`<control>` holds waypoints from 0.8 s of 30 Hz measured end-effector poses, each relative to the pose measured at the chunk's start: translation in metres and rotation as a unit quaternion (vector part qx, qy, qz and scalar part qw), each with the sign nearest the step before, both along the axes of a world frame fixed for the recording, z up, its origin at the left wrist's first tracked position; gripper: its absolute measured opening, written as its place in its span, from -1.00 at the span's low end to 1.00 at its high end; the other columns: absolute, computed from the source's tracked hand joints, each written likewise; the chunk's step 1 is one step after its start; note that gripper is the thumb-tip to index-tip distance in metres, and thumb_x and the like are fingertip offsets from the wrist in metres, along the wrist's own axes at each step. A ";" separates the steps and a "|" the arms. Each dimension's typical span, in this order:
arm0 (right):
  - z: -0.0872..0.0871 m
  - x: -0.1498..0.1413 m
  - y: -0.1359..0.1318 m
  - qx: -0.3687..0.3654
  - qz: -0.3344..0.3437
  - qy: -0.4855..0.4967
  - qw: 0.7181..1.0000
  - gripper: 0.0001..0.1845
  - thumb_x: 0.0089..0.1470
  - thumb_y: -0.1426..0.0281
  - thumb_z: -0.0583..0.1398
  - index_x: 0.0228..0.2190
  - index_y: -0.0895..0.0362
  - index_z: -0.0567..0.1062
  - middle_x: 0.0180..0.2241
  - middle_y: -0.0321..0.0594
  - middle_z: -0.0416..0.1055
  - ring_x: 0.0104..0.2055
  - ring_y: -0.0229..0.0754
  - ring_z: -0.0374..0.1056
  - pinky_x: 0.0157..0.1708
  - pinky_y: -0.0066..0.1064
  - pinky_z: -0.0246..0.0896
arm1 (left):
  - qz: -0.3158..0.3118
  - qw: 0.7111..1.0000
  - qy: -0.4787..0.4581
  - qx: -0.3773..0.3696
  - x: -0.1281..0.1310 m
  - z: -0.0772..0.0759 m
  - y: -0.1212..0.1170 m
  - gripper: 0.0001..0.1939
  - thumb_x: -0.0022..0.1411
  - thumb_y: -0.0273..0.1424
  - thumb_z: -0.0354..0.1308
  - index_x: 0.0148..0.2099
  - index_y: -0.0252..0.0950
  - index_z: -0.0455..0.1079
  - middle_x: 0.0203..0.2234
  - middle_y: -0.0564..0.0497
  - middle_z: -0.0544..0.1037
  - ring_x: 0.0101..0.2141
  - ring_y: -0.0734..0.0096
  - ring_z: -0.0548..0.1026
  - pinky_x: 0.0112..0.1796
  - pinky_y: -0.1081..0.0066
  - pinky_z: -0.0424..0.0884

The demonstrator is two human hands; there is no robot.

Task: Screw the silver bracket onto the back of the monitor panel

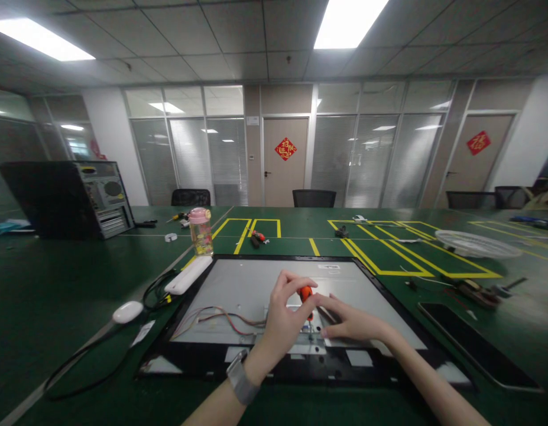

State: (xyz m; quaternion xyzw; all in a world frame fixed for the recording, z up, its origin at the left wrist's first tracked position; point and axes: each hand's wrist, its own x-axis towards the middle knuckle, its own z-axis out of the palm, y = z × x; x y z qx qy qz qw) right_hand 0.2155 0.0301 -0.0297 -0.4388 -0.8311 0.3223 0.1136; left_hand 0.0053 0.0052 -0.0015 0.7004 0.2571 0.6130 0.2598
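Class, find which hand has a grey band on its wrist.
The left hand, fingers on the orange-handled screwdriver: a wide grey band circles its wrist, while the right hand has none.

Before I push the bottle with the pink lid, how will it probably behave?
The bottle stands upright and is taller than wide, so a push near its pink lid could tip it. Its body looks rounded, so it may roll once down. The see-through wall looks smooth, perhaps a little slippery.
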 end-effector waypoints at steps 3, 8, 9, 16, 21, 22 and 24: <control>-0.002 0.001 0.001 0.010 0.013 0.007 1.000 -0.15 -0.01 -0.08 0.19 0.21 0.02 0.14 0.29 -0.15 0.00 0.35 0.11 -0.25 0.30 0.03 -0.59 | -0.021 1.000 -0.008 -0.007 -0.002 0.004 -0.003 -0.78 0.30 -0.35 -0.01 -0.19 -0.27 0.46 -0.29 -0.05 0.44 -0.25 0.37 0.44 -0.19 0.36 0.39; -0.001 0.000 0.002 0.013 0.023 0.012 1.000 -0.17 0.00 -0.07 0.19 0.20 0.01 0.15 0.29 -0.16 0.01 0.34 0.08 -0.21 0.30 0.03 -0.60 | -0.014 1.000 -0.003 -0.017 -0.001 0.004 -0.003 -0.73 0.32 -0.33 -0.03 -0.11 -0.28 0.47 -0.32 -0.07 0.51 -0.25 0.33 0.47 -0.18 0.34 0.40; -0.001 0.000 0.002 0.013 0.022 0.011 1.000 -0.17 0.00 -0.06 0.19 0.20 0.00 0.15 0.29 -0.16 0.01 0.34 0.08 -0.22 0.30 0.03 -0.60 | -0.004 1.000 -0.004 -0.010 0.000 0.003 -0.002 -0.76 0.30 -0.33 0.02 -0.13 -0.27 0.48 -0.33 -0.06 0.50 -0.27 0.35 0.46 -0.20 0.36 0.40; 0.002 0.000 -0.001 0.009 0.014 0.013 1.000 -0.17 0.00 -0.06 0.20 0.21 0.01 0.14 0.29 -0.16 -0.01 0.35 0.09 -0.25 0.30 0.03 -0.60 | 0.014 1.000 -0.017 -0.017 -0.002 0.000 -0.001 -0.75 0.29 -0.34 0.00 -0.10 -0.23 0.48 -0.22 -0.06 0.45 -0.19 0.33 0.45 -0.13 0.32 0.37; 0.003 -0.001 -0.002 0.003 0.009 0.009 1.000 -0.18 -0.01 -0.06 0.20 0.19 0.02 0.18 0.30 -0.17 -0.02 0.35 0.10 -0.27 0.31 0.01 -0.56 | 0.014 0.999 -0.026 -0.037 -0.003 0.005 -0.003 -0.68 0.35 -0.37 -0.10 0.03 -0.25 0.40 -0.15 -0.09 0.50 -0.16 0.33 0.46 -0.10 0.31 0.34; 0.003 -0.001 -0.001 0.003 0.009 0.008 1.000 -0.18 -0.01 -0.06 0.20 0.19 0.03 0.18 0.30 -0.16 -0.02 0.35 0.10 -0.28 0.31 0.01 -0.57 | 0.024 0.999 -0.025 -0.034 -0.003 0.006 -0.003 -0.69 0.34 -0.37 -0.07 0.02 -0.25 0.41 -0.19 -0.08 0.51 -0.20 0.35 0.46 -0.14 0.33 0.34; 0.002 0.000 -0.001 0.004 0.009 0.007 1.000 -0.17 -0.01 -0.06 0.20 0.20 0.03 0.17 0.30 -0.15 -0.03 0.35 0.10 -0.30 0.31 0.02 -0.59 | 0.049 0.999 -0.018 -0.015 -0.002 0.005 -0.002 -0.75 0.29 -0.39 0.02 -0.04 -0.25 0.44 -0.31 -0.02 0.49 -0.29 0.39 0.45 -0.19 0.38 0.34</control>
